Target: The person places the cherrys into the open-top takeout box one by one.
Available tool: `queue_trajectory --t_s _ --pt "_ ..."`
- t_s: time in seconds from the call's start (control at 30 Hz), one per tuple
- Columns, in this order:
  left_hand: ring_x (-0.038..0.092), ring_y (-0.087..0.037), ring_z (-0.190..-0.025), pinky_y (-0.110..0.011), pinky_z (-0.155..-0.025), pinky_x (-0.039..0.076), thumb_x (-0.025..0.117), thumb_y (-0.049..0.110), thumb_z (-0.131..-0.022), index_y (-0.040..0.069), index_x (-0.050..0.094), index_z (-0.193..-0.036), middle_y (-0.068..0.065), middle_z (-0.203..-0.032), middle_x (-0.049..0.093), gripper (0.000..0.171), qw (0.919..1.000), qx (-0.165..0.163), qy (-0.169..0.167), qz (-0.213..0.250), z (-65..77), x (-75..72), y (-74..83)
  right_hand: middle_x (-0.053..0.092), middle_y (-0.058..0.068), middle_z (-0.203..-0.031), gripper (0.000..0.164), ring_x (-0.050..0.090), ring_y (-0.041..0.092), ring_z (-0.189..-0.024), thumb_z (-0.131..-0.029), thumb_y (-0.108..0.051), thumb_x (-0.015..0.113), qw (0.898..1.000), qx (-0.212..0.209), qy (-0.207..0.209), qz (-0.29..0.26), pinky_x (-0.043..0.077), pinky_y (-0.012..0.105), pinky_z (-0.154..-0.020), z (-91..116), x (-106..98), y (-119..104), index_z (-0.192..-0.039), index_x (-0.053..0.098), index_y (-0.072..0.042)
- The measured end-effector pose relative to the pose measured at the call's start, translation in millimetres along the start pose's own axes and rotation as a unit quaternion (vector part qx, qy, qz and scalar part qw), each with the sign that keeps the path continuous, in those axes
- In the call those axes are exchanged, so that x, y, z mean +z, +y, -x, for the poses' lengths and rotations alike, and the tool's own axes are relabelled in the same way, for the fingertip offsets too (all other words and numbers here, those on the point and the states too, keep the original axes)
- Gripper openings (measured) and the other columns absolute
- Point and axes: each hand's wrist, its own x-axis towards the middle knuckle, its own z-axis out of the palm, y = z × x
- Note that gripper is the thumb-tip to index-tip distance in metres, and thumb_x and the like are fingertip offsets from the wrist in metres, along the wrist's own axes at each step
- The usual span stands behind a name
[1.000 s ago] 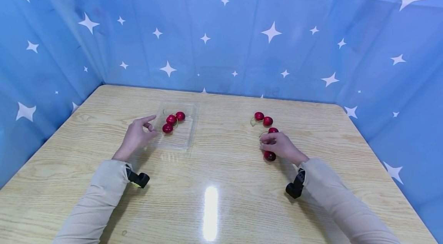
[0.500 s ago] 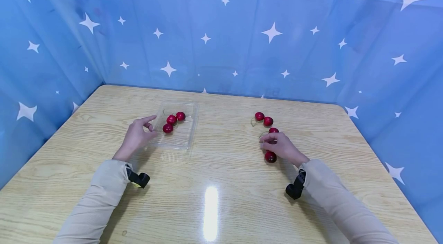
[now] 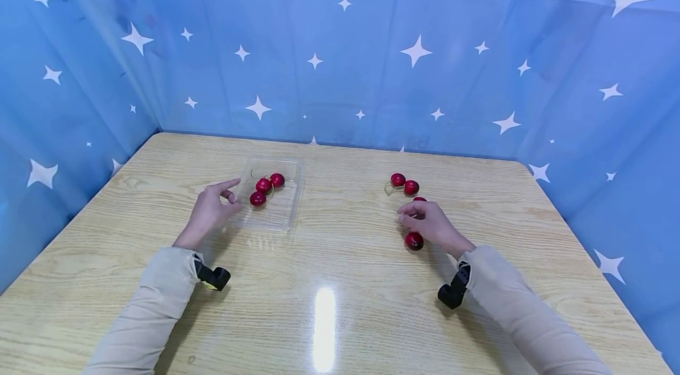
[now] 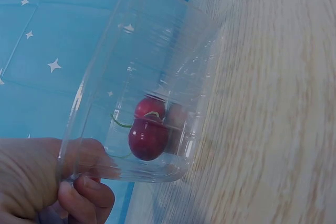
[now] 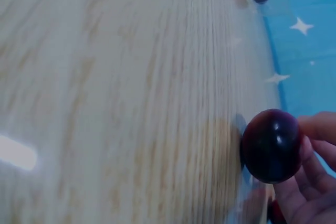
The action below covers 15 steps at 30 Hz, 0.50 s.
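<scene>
My left hand (image 3: 211, 206) pinches the near-left rim of a clear plastic box (image 3: 289, 201). In the left wrist view the thumb and curled fingers (image 4: 86, 195) grip that rim. Several red cherries (image 4: 148, 139) with green stems lie together inside the box. On the right, my right hand (image 3: 431, 222) hovers low over a loose row of cherries, fingers bent and thumb near them. A dark cherry (image 5: 273, 146) sits just in front of the right fingers and hides their tips. Another cherry (image 3: 419, 199) is mostly covered by that hand. Whether the fingertips hold anything is hidden.
Two more cherries (image 3: 405, 183) with stems lie beyond the right hand. The wooden table (image 3: 340, 257) carries a bright light reflection near its front. A blue curtain (image 3: 345, 68) with white stars stands behind the table and along both sides.
The right hand has shifted slightly and now covers more of the cherry behind it. My left hand, the box and its cherries have stayed put.
</scene>
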Motion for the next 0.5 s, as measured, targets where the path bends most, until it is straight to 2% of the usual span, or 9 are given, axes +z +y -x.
queue_trajectory --t_s 0.5 --pt "0.032 -0.009 -0.042 -0.023 -0.04 0.03 0.057 0.002 -0.075 -0.002 0.043 -0.129 -0.009 -0.078 0.053 0.056 1.0 -0.005 0.007 -0.001 0.0 0.3 0.2 0.06 0.015 -0.091 0.028 0.058 0.021 -0.075 -0.086 -0.012 0.056 0.999 0.008 0.011 -0.032 0.048 0.029 -0.064 4.5 4.0 -10.0 -0.109 0.057 0.002"
